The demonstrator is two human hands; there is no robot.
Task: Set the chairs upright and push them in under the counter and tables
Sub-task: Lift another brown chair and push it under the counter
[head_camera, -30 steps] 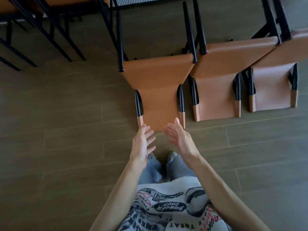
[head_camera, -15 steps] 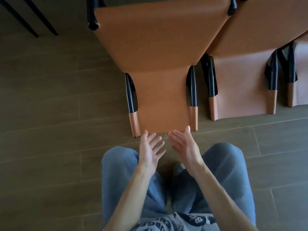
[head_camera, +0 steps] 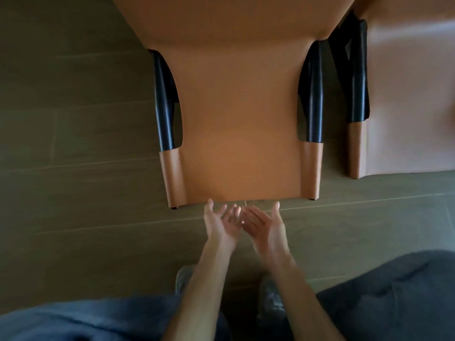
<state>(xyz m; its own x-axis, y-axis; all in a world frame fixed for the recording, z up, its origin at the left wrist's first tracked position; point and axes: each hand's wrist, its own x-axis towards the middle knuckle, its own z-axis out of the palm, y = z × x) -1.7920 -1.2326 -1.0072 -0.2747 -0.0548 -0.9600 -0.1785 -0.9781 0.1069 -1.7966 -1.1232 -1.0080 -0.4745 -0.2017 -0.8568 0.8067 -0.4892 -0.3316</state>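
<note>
A tan leather chair (head_camera: 242,119) with black metal posts lies tipped on its back on the floor, its backrest's top edge pointing toward me. My left hand (head_camera: 220,223) and my right hand (head_camera: 263,225) are side by side just short of that edge, palms turned up, fingers straight, holding nothing. Their fingertips are very near the backrest edge; contact cannot be told. A second tan chair (head_camera: 403,99) lies tipped the same way directly to the right.
The floor (head_camera: 73,193) is dark wood-look planks, bare to the left of the chair. My knees in blue jeans fill the bottom corners, and my shoes (head_camera: 270,294) stand close under my forearms.
The view has dropped lower and closer to the chair as I crouch. Both hands have turned more palm-up and moved down toward the backrest's edge.
</note>
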